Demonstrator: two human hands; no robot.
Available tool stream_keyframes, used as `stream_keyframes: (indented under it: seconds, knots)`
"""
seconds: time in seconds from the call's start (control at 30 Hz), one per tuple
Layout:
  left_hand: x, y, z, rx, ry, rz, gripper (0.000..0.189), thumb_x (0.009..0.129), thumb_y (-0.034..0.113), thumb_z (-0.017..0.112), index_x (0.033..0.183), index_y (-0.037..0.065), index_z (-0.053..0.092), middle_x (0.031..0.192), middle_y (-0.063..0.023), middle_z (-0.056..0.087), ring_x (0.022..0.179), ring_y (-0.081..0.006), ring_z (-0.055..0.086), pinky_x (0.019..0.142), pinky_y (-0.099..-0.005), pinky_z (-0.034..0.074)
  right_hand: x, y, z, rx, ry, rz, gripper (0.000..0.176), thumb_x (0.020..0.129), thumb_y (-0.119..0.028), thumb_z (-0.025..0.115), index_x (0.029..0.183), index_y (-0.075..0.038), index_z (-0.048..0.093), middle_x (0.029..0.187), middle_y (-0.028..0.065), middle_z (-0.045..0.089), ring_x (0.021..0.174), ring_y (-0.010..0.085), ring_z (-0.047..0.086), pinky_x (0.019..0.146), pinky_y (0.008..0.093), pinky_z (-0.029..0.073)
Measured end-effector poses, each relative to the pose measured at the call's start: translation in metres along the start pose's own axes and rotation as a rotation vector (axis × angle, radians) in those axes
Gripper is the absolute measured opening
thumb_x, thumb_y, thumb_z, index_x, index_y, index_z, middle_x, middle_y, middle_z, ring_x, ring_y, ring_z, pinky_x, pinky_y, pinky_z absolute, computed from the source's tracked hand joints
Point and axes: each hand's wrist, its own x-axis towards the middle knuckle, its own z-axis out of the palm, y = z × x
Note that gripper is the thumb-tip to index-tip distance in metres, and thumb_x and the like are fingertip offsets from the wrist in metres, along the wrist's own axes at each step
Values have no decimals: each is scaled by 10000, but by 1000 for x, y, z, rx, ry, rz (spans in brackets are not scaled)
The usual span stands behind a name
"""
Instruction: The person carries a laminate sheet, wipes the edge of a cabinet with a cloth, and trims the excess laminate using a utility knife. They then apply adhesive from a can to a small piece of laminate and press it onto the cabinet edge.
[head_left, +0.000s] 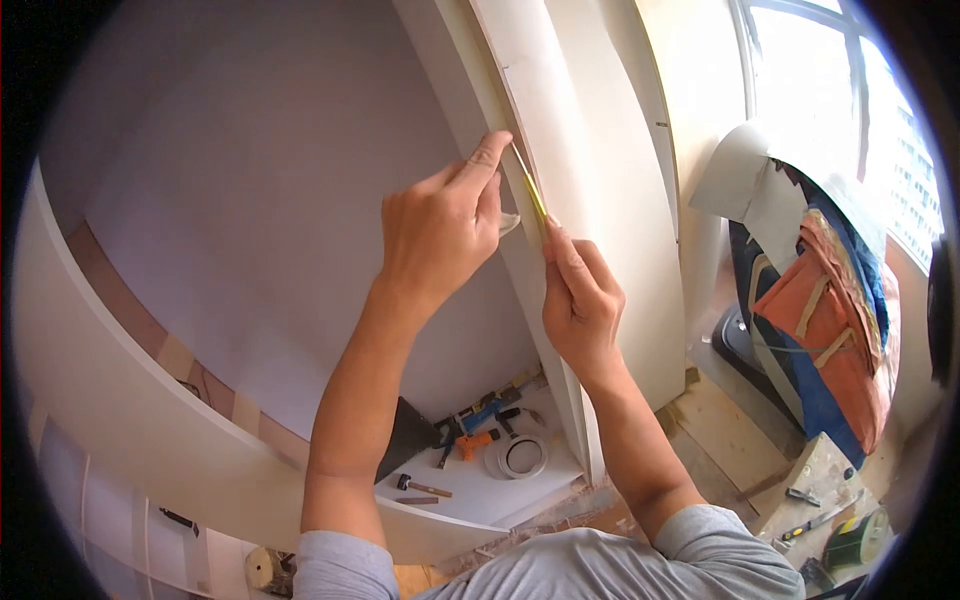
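Observation:
A thin yellow-green strip [535, 195], too narrow to make out fully, runs along the edge of a tall white panel [590, 200]. At its lower end my right hand [583, 300] pinches it between thumb and fingers. My left hand [440, 225] is up at the panel edge near the strip's top end, index finger extended and the other fingers curled. A small pale piece [509, 222] shows beside the left hand's curled fingers; how it is held is hidden.
Below, a white shelf [465, 505] holds a hammer [425, 487], an orange tool [474, 443] and a ring-shaped roll [522, 457]. At right are an orange bag [820, 300], a window [810, 70] and a wooden board [805, 480] with tools. A curved white panel edge [150, 430] spans the left.

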Motion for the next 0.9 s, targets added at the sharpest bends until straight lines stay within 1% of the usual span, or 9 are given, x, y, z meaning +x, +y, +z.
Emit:
stream_keyframes:
  seconds: [0.27,0.47,0.53,0.67,0.73,0.77,0.83,0.87,0.9]
  knots:
    - [-30,-5,-7,-80,108,48,497,947,21,768,1425,144,714,926,-112,800,645,-215,727,559,-358,552,-16,-6,-11,15,-25,-86,544,905,144,698,1409,-58,712,901,107,707,666,192,691,546,325,541]
    - [-37,-6,-7,-29,47,56,497,954,-4,767,1429,135,721,838,-68,759,604,-139,662,538,-322,524,-18,-6,-13,18,-17,-83,531,899,151,702,1392,-47,714,905,110,712,663,193,691,546,325,538]
    - [-42,-8,-5,-88,117,65,427,961,1,772,1371,120,761,782,-43,718,588,-100,610,516,-291,486,-20,-6,-14,11,-12,-93,526,897,151,705,1386,-42,715,902,112,713,664,193,692,547,325,538]
    - [-50,-6,-8,-162,122,27,319,970,16,784,1280,90,802,772,-36,696,612,-79,590,514,-275,453,-23,-6,-19,4,-23,-91,521,890,151,715,1377,-34,718,892,111,716,667,191,695,551,321,539]
    - [-52,-2,-9,-362,117,-122,208,987,81,800,1194,67,820,825,-32,723,690,-79,642,578,-248,479,-25,-7,-21,2,-21,-98,514,887,150,719,1368,-33,722,892,111,718,666,189,695,546,318,536]
    - [-53,-2,-10,-361,118,-123,208,987,81,800,1194,67,820,825,-32,723,690,-79,642,578,-248,479,-26,-8,-21,0,-20,-106,508,884,149,722,1359,-31,727,893,111,719,664,186,695,541,315,533]
    - [-53,0,-12,-632,48,-363,210,999,147,810,1166,20,801,892,-40,751,795,-99,697,680,-235,526,-30,-7,-23,-9,-32,-110,512,871,152,725,1349,-31,733,891,108,720,661,185,694,533,312,528]
    - [-53,2,-13,-629,52,-364,210,999,147,810,1166,20,801,892,-40,751,795,-99,697,680,-235,526,-33,-7,-25,-19,-44,-114,515,858,155,728,1339,-31,738,890,106,720,658,184,694,525,309,523]
    - [-51,4,-14,-818,26,-455,231,1004,168,810,1166,4,791,919,-52,762,830,-111,712,720,-234,541,-36,-7,-27,-16,-46,-116,515,858,155,728,1339,-31,738,890,106,720,658,184,694,525,309,523]
